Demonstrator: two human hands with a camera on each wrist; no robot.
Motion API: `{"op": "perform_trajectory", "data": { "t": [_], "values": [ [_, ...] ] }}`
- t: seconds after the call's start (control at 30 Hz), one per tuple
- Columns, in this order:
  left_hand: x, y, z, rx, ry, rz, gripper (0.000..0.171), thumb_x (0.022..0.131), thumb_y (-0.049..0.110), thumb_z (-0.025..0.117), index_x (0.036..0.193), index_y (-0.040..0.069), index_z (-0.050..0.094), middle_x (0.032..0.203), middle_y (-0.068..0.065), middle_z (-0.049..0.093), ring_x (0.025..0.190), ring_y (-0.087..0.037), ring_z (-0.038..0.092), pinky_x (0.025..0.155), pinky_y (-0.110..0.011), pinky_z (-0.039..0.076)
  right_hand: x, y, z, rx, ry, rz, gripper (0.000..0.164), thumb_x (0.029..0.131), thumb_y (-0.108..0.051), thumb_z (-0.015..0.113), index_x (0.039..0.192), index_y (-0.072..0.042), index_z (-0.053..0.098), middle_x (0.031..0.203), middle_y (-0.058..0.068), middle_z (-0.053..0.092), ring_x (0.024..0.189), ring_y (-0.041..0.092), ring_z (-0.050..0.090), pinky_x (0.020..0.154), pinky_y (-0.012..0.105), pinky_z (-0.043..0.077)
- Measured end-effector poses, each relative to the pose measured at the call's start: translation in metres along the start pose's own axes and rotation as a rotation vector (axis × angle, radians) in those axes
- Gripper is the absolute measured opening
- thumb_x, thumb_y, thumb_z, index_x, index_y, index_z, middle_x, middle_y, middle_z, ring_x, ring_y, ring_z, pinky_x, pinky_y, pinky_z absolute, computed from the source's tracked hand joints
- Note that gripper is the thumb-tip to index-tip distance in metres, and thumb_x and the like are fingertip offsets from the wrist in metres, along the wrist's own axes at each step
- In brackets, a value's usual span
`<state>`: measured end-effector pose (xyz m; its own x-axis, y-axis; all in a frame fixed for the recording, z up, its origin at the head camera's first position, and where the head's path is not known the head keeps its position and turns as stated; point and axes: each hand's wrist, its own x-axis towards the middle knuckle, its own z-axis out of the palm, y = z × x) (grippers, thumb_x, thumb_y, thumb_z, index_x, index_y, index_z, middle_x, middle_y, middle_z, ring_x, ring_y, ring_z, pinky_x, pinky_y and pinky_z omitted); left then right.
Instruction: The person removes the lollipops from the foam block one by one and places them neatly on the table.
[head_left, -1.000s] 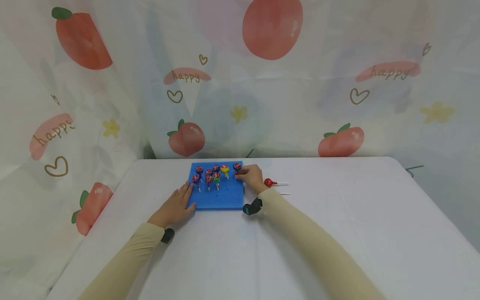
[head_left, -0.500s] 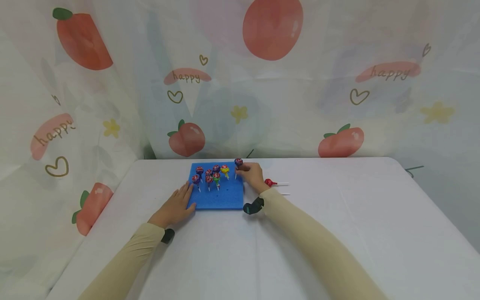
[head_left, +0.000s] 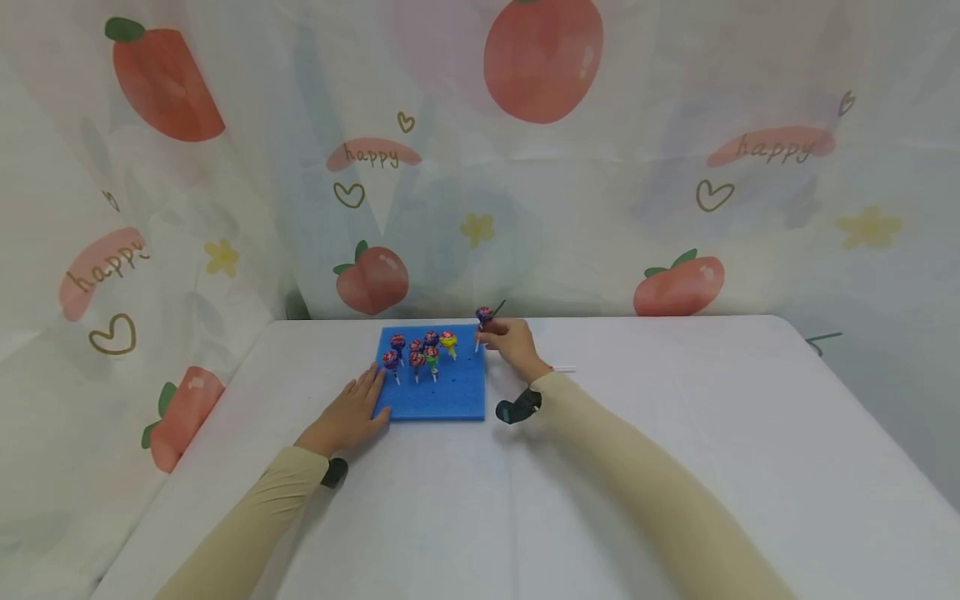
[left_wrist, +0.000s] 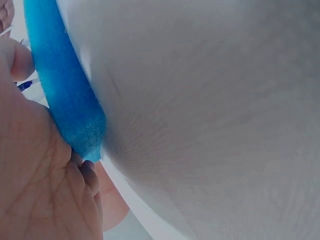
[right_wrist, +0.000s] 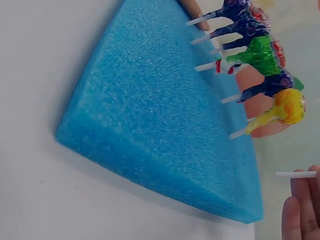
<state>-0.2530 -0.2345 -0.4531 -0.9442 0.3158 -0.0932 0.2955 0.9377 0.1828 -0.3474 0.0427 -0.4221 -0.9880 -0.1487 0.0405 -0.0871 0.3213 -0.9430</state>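
Observation:
A blue foam board [head_left: 446, 402] lies on the table, with several wrapped lollipops standing in its left and rear parts. Among these are a yellow lollipop [right_wrist: 289, 106], a green one [right_wrist: 262, 55] and several purple ones. My left hand [head_left: 347, 421] rests along the board's left edge with its fingers extended; the left wrist view shows it against the foam [left_wrist: 65, 75]. Over the rear right corner, my right hand [head_left: 513, 346] pinches a purple lollipop [head_left: 483, 315] upright. Its white stick [right_wrist: 290, 174] points down, its tip apart from the foam in the right wrist view.
White lollipop sticks [head_left: 565, 368] lie on the table just right of my right wrist, which hides the rest. Small holes show in the front part of the board. A printed curtain [head_left: 570, 225] hangs behind the table's far edge.
My right hand has raised the purple lollipop out of the board and moved slightly right. The red lollipop on the table is now hidden behind that hand. My left hand has stayed put.

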Motion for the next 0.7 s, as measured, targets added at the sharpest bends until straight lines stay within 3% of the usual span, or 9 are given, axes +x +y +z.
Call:
{"op": "perform_trajectory", "data": {
  "t": [0.3, 0.7],
  "values": [
    [0.000, -0.003, 0.002, 0.001, 0.002, 0.003, 0.071, 0.097, 0.035, 0.041, 0.148, -0.006, 0.013, 0.156, -0.024, 0.008, 0.145, -0.039, 0.014, 0.117, -0.052, 0.016, -0.015, -0.014, -0.024, 0.036, -0.049, -0.088, 0.023, 0.090, -0.011, 0.063, 0.108, 0.002, 0.067, 0.103, 0.016, 0.070, 0.091, 0.022, 0.068, 0.083, 0.030, 0.056],
    [0.002, -0.004, -0.001, 0.045, -0.016, 0.024, 0.070, 0.097, 0.034, 0.040, 0.147, -0.008, 0.013, 0.155, -0.026, 0.009, 0.144, -0.040, 0.013, 0.118, -0.052, 0.016, -0.034, -0.021, -0.053, -0.033, -0.127, -0.049, 0.029, 0.092, -0.008, 0.059, 0.117, 0.006, 0.061, 0.116, 0.024, 0.064, 0.103, 0.032, 0.064, 0.095, 0.042, 0.051]
  ]
}}
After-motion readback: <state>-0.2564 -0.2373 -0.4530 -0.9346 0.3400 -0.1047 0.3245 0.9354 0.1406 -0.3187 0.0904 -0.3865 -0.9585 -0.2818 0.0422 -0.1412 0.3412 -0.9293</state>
